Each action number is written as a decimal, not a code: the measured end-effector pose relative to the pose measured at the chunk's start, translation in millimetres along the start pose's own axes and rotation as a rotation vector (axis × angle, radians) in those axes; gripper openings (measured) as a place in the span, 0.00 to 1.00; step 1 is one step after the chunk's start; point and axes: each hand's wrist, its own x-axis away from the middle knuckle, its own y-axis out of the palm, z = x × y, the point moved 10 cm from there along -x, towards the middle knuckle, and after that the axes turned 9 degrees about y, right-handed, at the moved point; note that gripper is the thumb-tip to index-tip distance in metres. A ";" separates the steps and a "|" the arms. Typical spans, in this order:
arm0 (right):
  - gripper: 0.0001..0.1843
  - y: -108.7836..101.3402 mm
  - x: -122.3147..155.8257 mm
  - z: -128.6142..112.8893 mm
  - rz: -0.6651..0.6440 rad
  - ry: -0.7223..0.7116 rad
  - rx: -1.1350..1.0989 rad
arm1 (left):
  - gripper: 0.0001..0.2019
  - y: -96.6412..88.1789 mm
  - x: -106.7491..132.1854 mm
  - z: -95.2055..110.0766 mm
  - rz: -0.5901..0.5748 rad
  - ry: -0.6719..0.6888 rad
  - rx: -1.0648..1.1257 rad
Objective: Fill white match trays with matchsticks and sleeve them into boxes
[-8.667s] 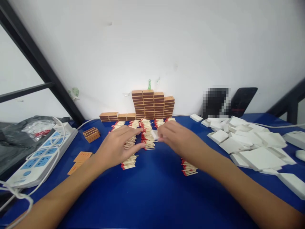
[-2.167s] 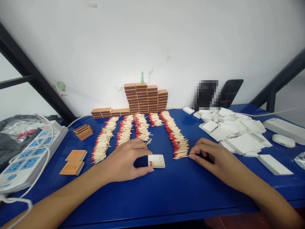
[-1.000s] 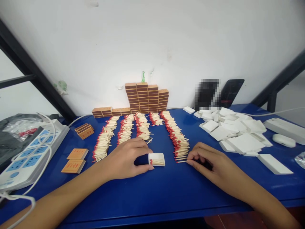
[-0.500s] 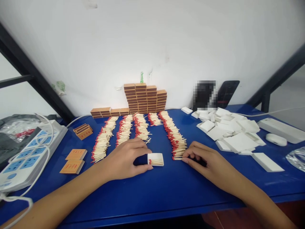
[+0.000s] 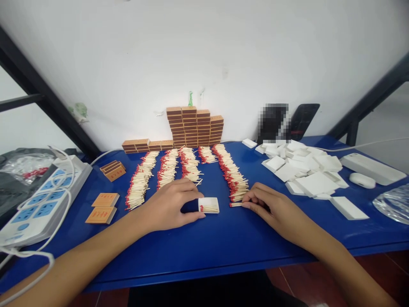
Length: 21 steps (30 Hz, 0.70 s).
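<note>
A small white matchbox tray lies on the blue table with a few red-tipped matches along its near side. My left hand grips the tray's left end between thumb and fingers. To the right, my right hand pinches the plain end of a match at the near end of a long row of matches. The match's red head points left. Further rows of matches lie beyond and left of my left hand, which partly hides the nearer ends of some.
Stacked brown matchboxes stand against the wall. Orange sleeves lie at left, near a power strip with cables. White trays are heaped at right, beside a white earbud case. Two dark phones lean at the back.
The view has shifted slightly, showing more of the floor. My right fingers have closed on the end match, which sits a little apart from the row. My left hand keeps hold of the tray.
</note>
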 end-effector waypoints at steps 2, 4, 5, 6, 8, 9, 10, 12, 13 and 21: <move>0.13 -1.8 -0.3 -5.1 0.009 -0.004 -0.014 | 0.14 -0.6 -0.5 0.7 0.006 0.001 -0.004; 0.12 -5.5 -0.3 -14.6 0.045 -0.008 -0.034 | 0.14 -1.1 -1.3 2.0 0.010 0.000 -0.004; 0.12 -7.1 -0.4 -20.9 0.070 -0.013 -0.042 | 0.15 -1.4 -1.7 2.7 0.011 -0.001 -0.004; 0.11 -7.6 -0.6 -28.3 0.093 -0.022 -0.047 | 0.15 -1.9 -2.2 3.9 0.016 0.002 -0.005; 0.10 -3.9 -1.8 -45.5 0.122 -0.061 -0.041 | 0.15 -3.7 -3.0 6.7 0.032 0.011 -0.009; 0.09 0.6 -3.0 -54.4 0.124 -0.087 -0.023 | 0.15 -4.7 -3.3 8.2 0.043 0.017 -0.012; 0.09 6.0 -4.6 -62.6 0.127 -0.112 0.006 | 0.15 -5.8 -3.5 9.6 0.054 0.025 -0.015; 0.10 16.0 -8.5 -75.4 0.144 -0.151 0.087 | 0.15 -6.9 -3.6 11.5 0.066 0.035 -0.025; 0.11 20.0 -10.3 -80.0 0.151 -0.167 0.125 | 0.14 -7.2 -3.6 11.9 0.069 0.038 -0.032; 0.11 -16.3 -4.8 -42.1 0.235 -0.044 0.000 | 0.15 -0.9 -2.4 7.4 0.007 0.034 -0.056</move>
